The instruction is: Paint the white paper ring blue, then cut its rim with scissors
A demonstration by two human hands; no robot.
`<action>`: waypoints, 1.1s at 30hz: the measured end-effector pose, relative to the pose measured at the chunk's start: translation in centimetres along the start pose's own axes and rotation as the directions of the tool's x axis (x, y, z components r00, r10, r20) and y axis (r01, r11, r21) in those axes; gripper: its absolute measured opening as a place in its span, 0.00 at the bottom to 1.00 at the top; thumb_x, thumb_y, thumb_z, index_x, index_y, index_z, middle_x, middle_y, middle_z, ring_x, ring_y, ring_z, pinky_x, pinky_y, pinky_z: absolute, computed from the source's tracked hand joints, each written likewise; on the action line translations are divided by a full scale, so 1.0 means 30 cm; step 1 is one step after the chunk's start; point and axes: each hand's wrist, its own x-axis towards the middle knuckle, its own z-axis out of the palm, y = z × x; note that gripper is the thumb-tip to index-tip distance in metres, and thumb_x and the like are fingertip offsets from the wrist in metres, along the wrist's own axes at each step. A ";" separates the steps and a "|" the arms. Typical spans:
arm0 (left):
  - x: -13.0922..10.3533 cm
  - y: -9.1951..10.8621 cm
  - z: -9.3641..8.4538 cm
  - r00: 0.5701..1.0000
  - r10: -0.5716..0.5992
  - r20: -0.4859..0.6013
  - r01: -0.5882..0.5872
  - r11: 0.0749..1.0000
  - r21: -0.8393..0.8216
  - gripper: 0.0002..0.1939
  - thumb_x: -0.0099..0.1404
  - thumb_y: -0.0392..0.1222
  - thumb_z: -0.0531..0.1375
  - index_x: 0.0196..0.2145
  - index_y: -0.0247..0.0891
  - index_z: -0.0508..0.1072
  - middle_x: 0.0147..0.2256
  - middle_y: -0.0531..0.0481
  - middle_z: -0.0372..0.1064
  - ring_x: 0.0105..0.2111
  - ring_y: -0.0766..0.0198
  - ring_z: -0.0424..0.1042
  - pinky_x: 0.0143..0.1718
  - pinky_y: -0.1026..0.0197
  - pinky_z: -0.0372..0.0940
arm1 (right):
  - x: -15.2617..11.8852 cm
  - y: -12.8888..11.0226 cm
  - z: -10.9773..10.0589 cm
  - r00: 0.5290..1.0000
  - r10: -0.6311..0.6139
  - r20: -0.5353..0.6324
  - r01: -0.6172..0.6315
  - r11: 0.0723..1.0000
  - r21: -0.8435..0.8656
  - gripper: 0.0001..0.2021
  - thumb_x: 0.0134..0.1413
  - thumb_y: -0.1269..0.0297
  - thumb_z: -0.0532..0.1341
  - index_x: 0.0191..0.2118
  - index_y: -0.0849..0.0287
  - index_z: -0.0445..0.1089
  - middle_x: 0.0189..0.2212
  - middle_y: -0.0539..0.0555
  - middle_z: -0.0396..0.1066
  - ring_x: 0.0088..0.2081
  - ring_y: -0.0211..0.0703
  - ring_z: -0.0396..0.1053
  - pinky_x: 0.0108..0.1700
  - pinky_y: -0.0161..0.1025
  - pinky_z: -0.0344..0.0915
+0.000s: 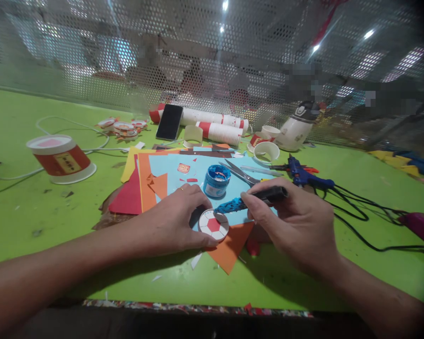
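Observation:
Between the thumb and fingers of my left hand [180, 219] is a small white paper disc [204, 225] with a red hexagon in its centre and dark lines running out to the rim. My right hand [298, 219] grips a black marker [270, 194] whose front part is smeared with blue paint. Its tip rests at the disc's upper edge; whether it touches the surface is hard to tell. Just behind stands an uncapped jar of blue paint [215, 187]. Under the hands lie light blue paper [173, 162] and an orange paper piece [229, 249].
Scissors [242, 173] lie right of the jar. A blue glue gun [307, 175] with black cords is farther right. A red and white paper cup [63, 160] stands upside down at left. Behind are a phone [169, 122], stacked cups [221, 133], finished discs [124, 128] and a penguin-shaped container [297, 129].

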 end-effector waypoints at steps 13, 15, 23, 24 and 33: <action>0.003 0.008 -0.003 1.000 0.002 0.008 -0.002 1.000 0.012 0.20 0.55 0.55 0.68 0.41 0.40 0.75 0.44 0.45 0.67 0.46 0.51 0.67 0.45 0.52 0.65 | -0.003 0.008 0.006 0.999 0.021 0.025 -0.022 1.000 0.006 0.06 0.58 0.63 0.66 0.32 0.57 0.71 0.20 0.46 0.74 0.20 0.36 0.69 0.23 0.33 0.64; 0.003 0.009 -0.003 1.000 0.001 0.006 -0.001 1.000 0.011 0.20 0.55 0.54 0.68 0.41 0.40 0.75 0.44 0.45 0.67 0.46 0.51 0.67 0.46 0.51 0.65 | -0.004 0.009 0.007 0.999 0.021 0.025 -0.022 1.000 0.011 0.05 0.58 0.64 0.66 0.32 0.57 0.71 0.20 0.46 0.73 0.20 0.35 0.69 0.23 0.32 0.64; 0.002 0.010 -0.005 1.000 -0.013 0.012 0.012 1.000 0.011 0.21 0.54 0.53 0.68 0.41 0.38 0.75 0.43 0.44 0.67 0.46 0.49 0.67 0.47 0.49 0.64 | -0.004 -0.006 -0.007 0.995 -0.078 0.065 0.082 0.994 -0.072 0.03 0.57 0.67 0.66 0.33 0.57 0.72 0.23 0.47 0.76 0.23 0.35 0.72 0.27 0.31 0.66; 0.002 0.009 -0.005 1.000 -0.011 0.012 0.010 1.000 0.012 0.21 0.54 0.53 0.68 0.41 0.38 0.75 0.43 0.44 0.67 0.47 0.49 0.66 0.47 0.49 0.64 | -0.003 -0.006 -0.008 0.994 -0.084 0.076 0.090 0.992 -0.084 0.03 0.57 0.67 0.66 0.33 0.57 0.72 0.23 0.47 0.76 0.23 0.35 0.72 0.27 0.31 0.66; -0.005 0.010 -0.007 1.000 0.026 0.013 -0.026 1.000 -0.006 0.22 0.58 0.56 0.65 0.45 0.39 0.75 0.46 0.43 0.67 0.49 0.49 0.66 0.50 0.48 0.64 | -0.003 -0.002 -0.002 0.996 -0.068 0.060 0.070 0.997 -0.035 0.04 0.57 0.68 0.66 0.32 0.58 0.72 0.22 0.46 0.74 0.22 0.34 0.69 0.26 0.31 0.65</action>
